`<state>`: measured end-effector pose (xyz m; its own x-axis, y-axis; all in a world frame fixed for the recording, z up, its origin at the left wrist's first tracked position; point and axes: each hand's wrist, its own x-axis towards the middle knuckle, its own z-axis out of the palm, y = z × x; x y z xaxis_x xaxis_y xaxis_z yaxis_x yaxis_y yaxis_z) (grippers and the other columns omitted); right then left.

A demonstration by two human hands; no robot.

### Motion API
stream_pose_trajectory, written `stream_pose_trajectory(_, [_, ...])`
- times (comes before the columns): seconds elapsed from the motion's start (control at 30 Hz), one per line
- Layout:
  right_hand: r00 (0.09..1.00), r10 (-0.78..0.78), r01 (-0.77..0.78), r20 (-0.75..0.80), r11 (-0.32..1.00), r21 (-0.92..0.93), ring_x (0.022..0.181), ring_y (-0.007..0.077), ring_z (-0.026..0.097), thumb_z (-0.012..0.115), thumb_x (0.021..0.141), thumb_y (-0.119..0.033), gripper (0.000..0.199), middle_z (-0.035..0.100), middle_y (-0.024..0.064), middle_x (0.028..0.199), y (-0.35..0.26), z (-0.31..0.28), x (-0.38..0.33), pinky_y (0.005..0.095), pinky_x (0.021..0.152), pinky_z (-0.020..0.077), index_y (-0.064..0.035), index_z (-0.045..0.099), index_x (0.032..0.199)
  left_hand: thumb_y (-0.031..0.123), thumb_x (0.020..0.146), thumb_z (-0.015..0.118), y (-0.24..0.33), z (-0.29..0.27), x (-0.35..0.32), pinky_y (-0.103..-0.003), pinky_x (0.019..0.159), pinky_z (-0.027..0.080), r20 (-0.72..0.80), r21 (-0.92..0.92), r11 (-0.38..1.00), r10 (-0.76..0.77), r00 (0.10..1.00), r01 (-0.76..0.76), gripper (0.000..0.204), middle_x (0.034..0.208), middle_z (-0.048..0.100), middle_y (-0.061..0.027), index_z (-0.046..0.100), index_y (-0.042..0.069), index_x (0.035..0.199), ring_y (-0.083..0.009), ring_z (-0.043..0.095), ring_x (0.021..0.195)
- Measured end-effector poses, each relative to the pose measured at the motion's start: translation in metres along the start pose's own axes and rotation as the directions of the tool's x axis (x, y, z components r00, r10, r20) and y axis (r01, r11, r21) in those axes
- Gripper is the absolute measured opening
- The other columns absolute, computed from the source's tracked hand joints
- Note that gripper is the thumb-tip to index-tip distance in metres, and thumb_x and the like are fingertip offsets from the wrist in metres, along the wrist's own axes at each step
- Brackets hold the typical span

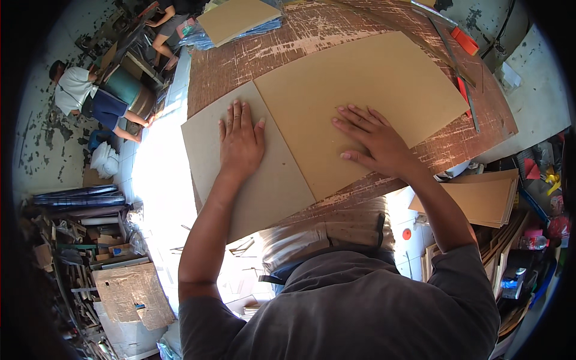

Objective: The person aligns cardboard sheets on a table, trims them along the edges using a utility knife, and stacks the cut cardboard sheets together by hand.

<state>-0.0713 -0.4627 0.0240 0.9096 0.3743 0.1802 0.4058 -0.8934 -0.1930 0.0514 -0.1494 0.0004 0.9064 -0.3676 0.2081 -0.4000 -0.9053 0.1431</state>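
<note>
Head-camera view down onto a worn reddish-brown desk (288,45) filling the upper middle of the frame. Left hand (241,141) laid flat, palm down, on a grey cardboard sheet (210,162) at centre left, fingers (237,114) straight, close together and pointing toward the top of the frame, thumb slightly out. Right hand (375,141) flat on a larger tan board (366,90) at centre right, fingers (354,117) spread wide and angled toward the upper left. Tan board overlapping the right edge of the grey sheet; grey sheet hanging past the desk's near edge at lower centre. Both bare forearms rising from the lower edge, above a grey shirt.

Another tan sheet on a blue-edged stack (237,21) at the top of the frame. Long metal ruler (459,72) and an orange tool (465,41) at the upper right. Stack of tan boards (486,198) at the right, off the desk. Two other people (90,96) seated on the floor at the upper left. Clutter of scrap boards (129,294) at the lower left.
</note>
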Motion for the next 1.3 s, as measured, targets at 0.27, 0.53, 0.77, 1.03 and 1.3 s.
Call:
stream_pose_trajectory(0.27, [0.988, -0.116, 0.125, -0.105, 0.988, 0.092, 0.150, 0.0281, 0.032, 0.052, 0.101, -0.055, 0.060, 0.043, 0.0101, 0.158, 0.033, 0.018, 0.017, 0.0476, 0.125, 0.0216, -0.0168, 0.052, 0.148, 0.041, 0.109, 0.032, 0.002, -0.001, 0.002, -0.052, 0.126, 0.011, 0.002, 0.014, 0.995, -0.098, 0.995, 0.098, 0.064, 0.167, 0.023, -0.0193, 0.029, -0.002, 0.157, -0.0315, 0.016, 0.157])
stream_pose_trajectory(0.53, [0.587, 0.513, -0.523, -0.626, 0.831, 0.191, 0.102, 0.0376, 0.071, 0.062, 0.096, -0.027, 0.030, 0.074, 0.0185, 0.108, 0.160, -0.066, -0.022, 0.0435, 0.088, 0.0548, -0.0077, 0.072, 0.116, 0.040, 0.108, 0.032, 0.001, 0.001, 0.001, -0.051, 0.127, 0.012, -0.019, 0.036, 0.992, -0.124, 0.992, 0.125, 0.064, 0.166, 0.025, -0.0186, 0.030, -0.002, 0.157, -0.0319, 0.018, 0.156])
stream_pose_trajectory(0.77, [0.455, 0.685, -0.856, -0.569, 0.512, -0.069, 0.100, 0.0415, 0.071, 0.069, 0.088, -0.055, 0.055, 0.073, 0.0257, 0.099, 0.315, -0.072, -0.104, 0.0503, 0.086, 0.0535, -0.0036, 0.073, 0.108, 0.039, 0.108, 0.031, 0.001, 0.008, 0.004, -0.051, 0.127, 0.012, -0.061, 0.030, 0.996, -0.085, 0.995, 0.087, 0.064, 0.165, 0.027, -0.0208, 0.031, -0.003, 0.156, -0.0340, 0.019, 0.155])
stream_pose_trajectory(1.03, [0.504, 0.759, -0.835, -0.412, 0.551, -0.005, 0.087, 0.0357, 0.073, 0.069, 0.086, -0.065, 0.064, 0.074, 0.0215, 0.088, 0.322, -0.073, -0.105, 0.0453, 0.081, 0.0538, -0.0022, 0.073, 0.098, 0.039, 0.108, 0.030, 0.001, 0.002, -0.001, -0.051, 0.127, 0.011, -0.063, 0.038, 0.995, -0.087, 0.994, 0.089, 0.064, 0.164, 0.027, -0.0219, 0.031, -0.004, 0.156, -0.0342, 0.018, 0.156])
stream_pose_trajectory(1.3, [0.547, 0.824, -0.810, -0.149, 0.566, 0.152, 0.071, 0.0276, 0.071, 0.067, 0.093, -0.053, 0.055, 0.070, 0.0164, 0.072, 0.366, -0.075, -0.118, 0.0422, 0.069, 0.0521, 0.0018, 0.072, 0.085, 0.039, 0.109, 0.033, -0.002, 0.007, -0.004, -0.053, 0.126, 0.016, -0.120, 0.041, 0.998, -0.049, 0.992, 0.054, 0.061, 0.163, 0.031, -0.0198, 0.033, 0.000, 0.156, -0.0356, 0.023, 0.154])
